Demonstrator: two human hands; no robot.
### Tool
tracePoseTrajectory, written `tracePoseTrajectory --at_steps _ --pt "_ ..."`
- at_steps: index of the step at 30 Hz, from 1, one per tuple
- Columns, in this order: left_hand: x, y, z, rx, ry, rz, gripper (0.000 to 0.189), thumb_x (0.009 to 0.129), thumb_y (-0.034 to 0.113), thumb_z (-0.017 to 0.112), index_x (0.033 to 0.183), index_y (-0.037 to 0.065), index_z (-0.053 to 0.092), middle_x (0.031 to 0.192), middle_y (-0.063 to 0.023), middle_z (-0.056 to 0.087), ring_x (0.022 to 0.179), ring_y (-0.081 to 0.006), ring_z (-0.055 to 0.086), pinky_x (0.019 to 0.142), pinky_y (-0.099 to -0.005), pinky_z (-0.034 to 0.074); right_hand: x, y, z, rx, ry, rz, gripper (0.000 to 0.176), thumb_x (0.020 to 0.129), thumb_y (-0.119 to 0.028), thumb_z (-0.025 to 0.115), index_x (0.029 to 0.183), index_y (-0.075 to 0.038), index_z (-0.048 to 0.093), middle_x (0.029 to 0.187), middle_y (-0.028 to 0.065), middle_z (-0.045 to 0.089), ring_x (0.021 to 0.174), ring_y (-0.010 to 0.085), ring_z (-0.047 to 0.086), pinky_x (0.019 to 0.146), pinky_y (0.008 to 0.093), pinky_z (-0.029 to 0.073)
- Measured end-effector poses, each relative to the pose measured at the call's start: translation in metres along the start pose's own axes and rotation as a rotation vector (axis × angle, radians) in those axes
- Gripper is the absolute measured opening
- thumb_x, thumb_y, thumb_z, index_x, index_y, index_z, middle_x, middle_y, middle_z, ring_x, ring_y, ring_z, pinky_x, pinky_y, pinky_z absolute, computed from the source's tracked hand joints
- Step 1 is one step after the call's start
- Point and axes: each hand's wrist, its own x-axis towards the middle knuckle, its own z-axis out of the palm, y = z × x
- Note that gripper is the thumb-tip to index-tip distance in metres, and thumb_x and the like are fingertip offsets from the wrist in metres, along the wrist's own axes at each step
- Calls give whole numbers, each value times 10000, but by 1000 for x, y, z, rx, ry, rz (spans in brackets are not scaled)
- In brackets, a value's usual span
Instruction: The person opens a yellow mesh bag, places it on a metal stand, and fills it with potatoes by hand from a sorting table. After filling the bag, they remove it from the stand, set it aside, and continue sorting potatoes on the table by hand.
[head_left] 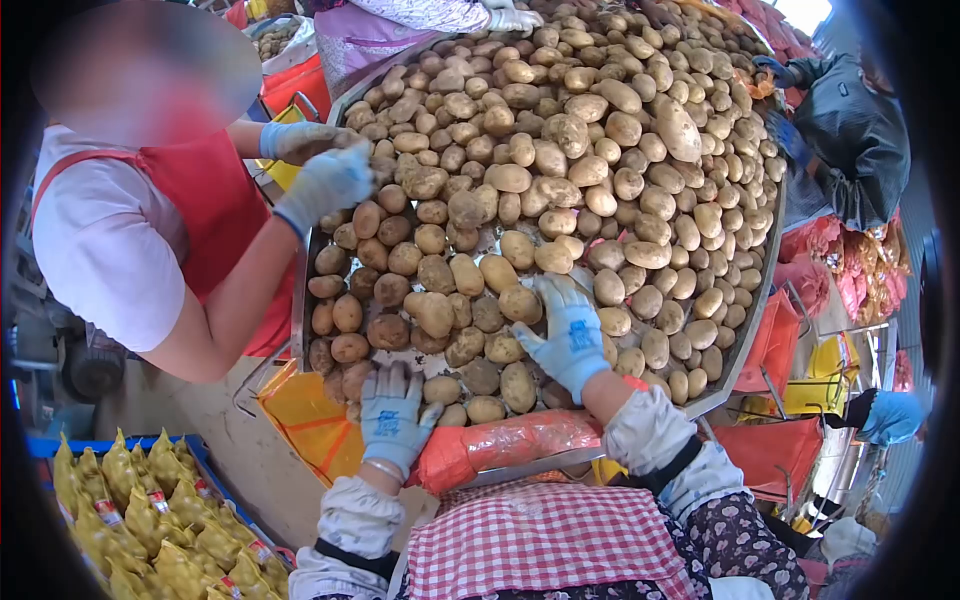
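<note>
Many potatoes [510,178] cover a large metal-edged table [748,345]. My left hand [393,418], in a blue and grey glove, lies at the near edge with its fingers apart, touching potatoes at the lower left. Farther right, my right hand [567,335], in the same kind of glove, rests among the potatoes with thumb and fingers spread, its fingertips against a few of them. Neither hand is closed around a potato. Between my wrists, a red wrapped pad [505,447] lines the table's near edge.
At the left, a co-worker in a red apron [225,215] has gloved hands over the table. More people stand at the far side and right. A blue-edged crate of bagged potatoes [150,510] sits lower left. Red and yellow bags [310,415] hang around the table.
</note>
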Motion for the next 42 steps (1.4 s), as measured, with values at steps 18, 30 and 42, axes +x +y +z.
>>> tracePoseTrajectory --at_steps 18,30,42 --pt "84 96 -13 -1121 71 183 1049 739 262 780 1483 -18 96 1505 -218 208 1382 -313 274 1115 -383 283 -6 -14 -37 2186 -207 798 638 968 -505 375 1402 -37 380 1366 141 472 1226 283 502 989 470 451" --pt "101 124 -14 -1473 -76 248 1080 640 320 840 1443 -39 214 1395 -227 376 1307 -334 393 1054 -434 373 -41 -20 -76 1126 -198 123 825 860 -271 583 1501 -15 131 1537 149 185 1426 235 179 1146 357 171" --pt "72 34 0 -69 -112 424 601 811 347 607 1314 42 483 1431 -200 387 1310 -392 357 1088 -485 276 -188 90 -156 1818 685 879 433 914 -375 532 1282 -147 528 1239 123 572 1074 356 595 697 469 585"
